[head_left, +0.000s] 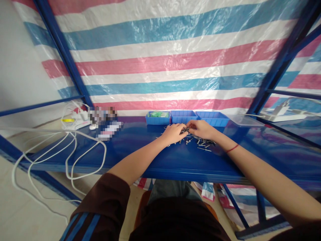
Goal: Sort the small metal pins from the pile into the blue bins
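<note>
Many small, slim metal fasteners (204,145), silver and dark, lie scattered on the blue tabletop in front of me. They look like screws or rivets, too small to tell which. My left hand (175,132) is curved palm down at the left of the pile, with a dark clump of them between its thumb and fingers. Close beside it, my right hand (201,129) reaches in from the right. Its fingers are bent and pinched together at the same clump, and their tips are partly hidden.
Behind my hands stand a blue bin with green packets (157,114), a second blue bin (184,115) and a third, wider bin (213,117). A clear plastic lid (242,120) lies at right. White cables (72,157) loop over the left edge. A striped sheet (160,60) hangs behind.
</note>
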The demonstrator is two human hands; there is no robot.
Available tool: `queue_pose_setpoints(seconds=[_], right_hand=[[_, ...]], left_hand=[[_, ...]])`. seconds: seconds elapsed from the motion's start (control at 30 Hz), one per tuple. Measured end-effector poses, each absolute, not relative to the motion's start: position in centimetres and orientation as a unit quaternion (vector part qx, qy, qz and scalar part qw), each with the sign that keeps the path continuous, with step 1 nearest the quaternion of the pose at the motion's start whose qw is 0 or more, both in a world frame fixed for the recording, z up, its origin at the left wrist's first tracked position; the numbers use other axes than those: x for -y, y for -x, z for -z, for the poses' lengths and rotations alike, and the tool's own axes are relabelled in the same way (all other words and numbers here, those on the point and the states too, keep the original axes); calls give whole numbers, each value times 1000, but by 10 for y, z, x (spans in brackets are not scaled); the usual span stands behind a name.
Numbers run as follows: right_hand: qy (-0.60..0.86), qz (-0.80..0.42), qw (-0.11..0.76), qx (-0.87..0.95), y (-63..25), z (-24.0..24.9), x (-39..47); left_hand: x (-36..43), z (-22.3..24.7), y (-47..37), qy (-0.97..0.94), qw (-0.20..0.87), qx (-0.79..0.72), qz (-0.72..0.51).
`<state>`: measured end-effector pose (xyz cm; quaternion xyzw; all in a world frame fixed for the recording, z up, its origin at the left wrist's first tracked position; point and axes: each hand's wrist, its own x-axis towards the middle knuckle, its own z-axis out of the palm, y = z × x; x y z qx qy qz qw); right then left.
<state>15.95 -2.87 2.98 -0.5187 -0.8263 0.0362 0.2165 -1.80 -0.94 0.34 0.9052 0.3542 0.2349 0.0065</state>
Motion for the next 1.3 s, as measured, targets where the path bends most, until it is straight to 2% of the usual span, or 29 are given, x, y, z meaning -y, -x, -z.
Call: queue_pose_setpoints(seconds=[0.23,0.37,0.57,0.77,0.97,1.3], right_hand=[[463,-146,311,817,-162,-29,28],[458,-201,337,798,-163,-31,28],[482,-161,288,812,-169,-30,24],[486,-100,221,840,-172,-31,23],[499,-65,207,839,-173,-33,25],[523,-37,166,835,-180,-40,27]], left_hand=[[1,-2,18,-880,63,-353,-310],[1,-5,17,-865,109,-342,-352],[1,-4,17,-856,132,-343,-365],[3,-3,18,-875,73,-357,-319],[8,-6,20,-891,16,-369,-264],[9,-6,21,-888,17,-391,-241]])
